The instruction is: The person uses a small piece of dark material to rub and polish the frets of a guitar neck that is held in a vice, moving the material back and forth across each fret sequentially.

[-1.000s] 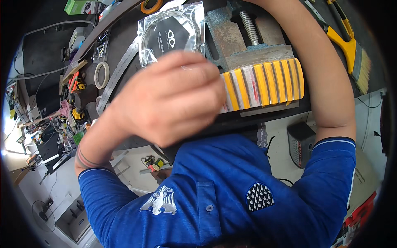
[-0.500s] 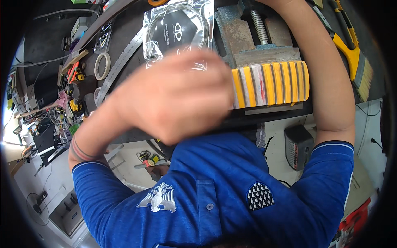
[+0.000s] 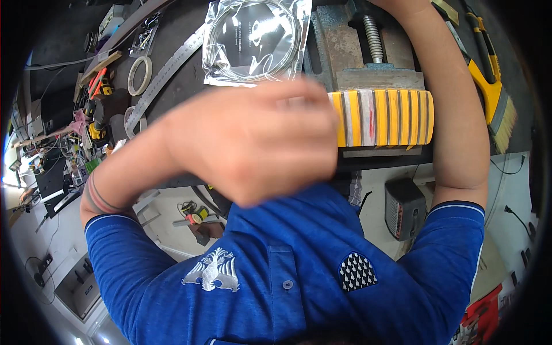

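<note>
My left hand (image 3: 253, 144) is smeared by motion, its fingers curled in at the left end of a striped bar (image 3: 382, 118). Whatever those fingers hold is hidden from view. Yellow and whitish bands cross the bar, with dark strips between them and a red mark on one pale band. The bar lies at the near end of a metal bench vise (image 3: 379, 77), whose threaded screw shows behind. My right arm reaches past the vise's right side. At the top edge my right hand (image 3: 402, 6) is cut off, and its fingers are out of sight.
A clear packet of coiled wire (image 3: 253, 43) lies left of the vise, beside a steel ruler (image 3: 167, 77) and a tape roll (image 3: 140, 76). A yellow-handled brush (image 3: 489, 100) lies right of my right arm. Tools clutter the far left; a black speaker-like box (image 3: 404, 208) stands below the bench.
The view has shifted a little. My left hand is blurred in both frames and now sits slightly nearer me, uncovering the lower edge of the wire packet. My right arm stays in place.
</note>
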Available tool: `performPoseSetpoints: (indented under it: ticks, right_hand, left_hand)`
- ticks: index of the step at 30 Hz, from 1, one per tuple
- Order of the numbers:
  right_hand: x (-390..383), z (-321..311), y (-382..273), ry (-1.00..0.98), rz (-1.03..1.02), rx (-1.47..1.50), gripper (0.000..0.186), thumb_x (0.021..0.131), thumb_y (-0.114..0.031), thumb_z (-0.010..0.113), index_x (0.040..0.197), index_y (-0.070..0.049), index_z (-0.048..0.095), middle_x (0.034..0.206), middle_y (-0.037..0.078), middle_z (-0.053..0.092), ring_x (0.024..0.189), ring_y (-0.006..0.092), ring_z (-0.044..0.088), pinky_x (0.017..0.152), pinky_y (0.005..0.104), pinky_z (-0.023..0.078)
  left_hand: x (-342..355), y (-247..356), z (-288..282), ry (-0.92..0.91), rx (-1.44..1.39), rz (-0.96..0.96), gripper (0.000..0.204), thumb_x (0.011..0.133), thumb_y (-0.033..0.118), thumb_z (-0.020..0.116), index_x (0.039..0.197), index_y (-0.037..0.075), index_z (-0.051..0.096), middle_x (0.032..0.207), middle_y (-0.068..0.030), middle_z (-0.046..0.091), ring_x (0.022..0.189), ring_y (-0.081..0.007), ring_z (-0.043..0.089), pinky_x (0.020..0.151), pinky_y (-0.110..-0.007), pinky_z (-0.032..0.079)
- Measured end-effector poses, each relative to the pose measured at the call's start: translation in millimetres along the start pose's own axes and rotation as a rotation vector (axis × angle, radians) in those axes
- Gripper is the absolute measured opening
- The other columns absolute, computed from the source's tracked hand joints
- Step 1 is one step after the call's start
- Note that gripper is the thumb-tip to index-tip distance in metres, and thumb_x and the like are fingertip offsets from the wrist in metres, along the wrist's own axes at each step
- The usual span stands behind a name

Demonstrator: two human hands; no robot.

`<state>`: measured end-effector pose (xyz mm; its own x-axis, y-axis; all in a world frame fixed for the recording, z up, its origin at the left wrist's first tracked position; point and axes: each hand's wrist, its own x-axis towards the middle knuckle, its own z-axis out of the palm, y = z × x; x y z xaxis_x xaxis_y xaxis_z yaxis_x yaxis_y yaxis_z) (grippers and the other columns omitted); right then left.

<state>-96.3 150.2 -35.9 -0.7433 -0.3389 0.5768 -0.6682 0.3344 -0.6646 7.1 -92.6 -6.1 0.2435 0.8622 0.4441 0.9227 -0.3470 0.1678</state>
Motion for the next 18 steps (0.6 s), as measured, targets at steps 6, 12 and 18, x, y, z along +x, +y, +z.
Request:
performPoseSetpoints:
  ticks: [6, 12, 18]
  right_hand:
    - [-1, 4, 16, 0.019, -0.015, 0.008, 0.012, 0.101, -0.007, 0.071, 0.102, 0.005, 0.073, 0.083, 0.006, 0.074, 0.077, 0.0111, 0.064, 0.073, 0.0298, 0.054]
    - [1, 1, 1, -0.011, 0.019, 0.006, 0.011, 0.101, -0.006, 0.071, 0.102, 0.005, 0.073, 0.082, 0.005, 0.073, 0.076, 0.0110, 0.064, 0.073, 0.0295, 0.054]
    - [1, 0, -2, -0.022, 0.043, -0.042, 0.011, 0.101, -0.006, 0.071, 0.102, 0.005, 0.073, 0.082, 0.006, 0.073, 0.076, 0.0111, 0.064, 0.072, 0.0298, 0.054]
  left_hand:
    - [-2, -23, -7, 0.016, 0.087, 0.038, 0.017, 0.077, 0.006, 0.078, 0.091, -0.006, 0.078, 0.095, -0.0136, 0.075, 0.093, -0.0306, 0.077, 0.090, -0.045, 0.066]
    - [-4, -26, -11, 0.032, 0.123, -0.022, 0.014, 0.083, 0.008, 0.074, 0.090, -0.004, 0.077, 0.095, -0.0130, 0.075, 0.095, -0.0299, 0.078, 0.092, -0.047, 0.066]
    - [-3, -21, -8, 0.030, 0.060, -0.028, 0.020, 0.079, 0.007, 0.079, 0.093, -0.006, 0.078, 0.098, -0.0167, 0.074, 0.095, -0.0323, 0.077, 0.091, -0.048, 0.066]
